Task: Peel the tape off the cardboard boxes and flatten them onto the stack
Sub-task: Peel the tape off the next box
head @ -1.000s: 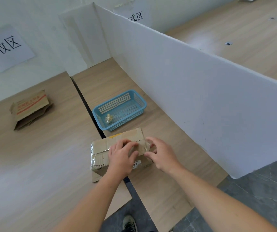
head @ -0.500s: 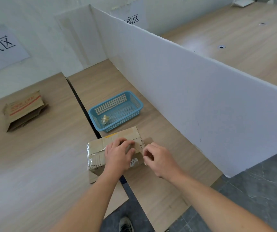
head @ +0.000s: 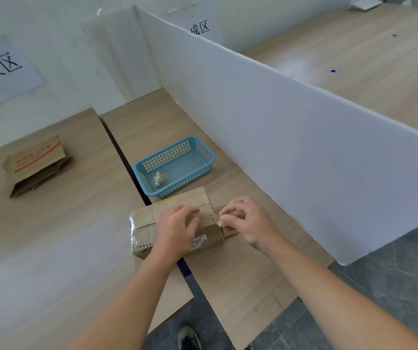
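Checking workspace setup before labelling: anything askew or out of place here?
The taped box straddles the gap between the two tables, on a cardboard sheet jutting past the near edge. Left hand presses the box; right hand pinches its tape.

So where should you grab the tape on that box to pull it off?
Probably the loose tape end at the right end of the box, coming from the right, pinched between thumb and finger, as the right hand does. The left hand presses the top, leaving that end free.
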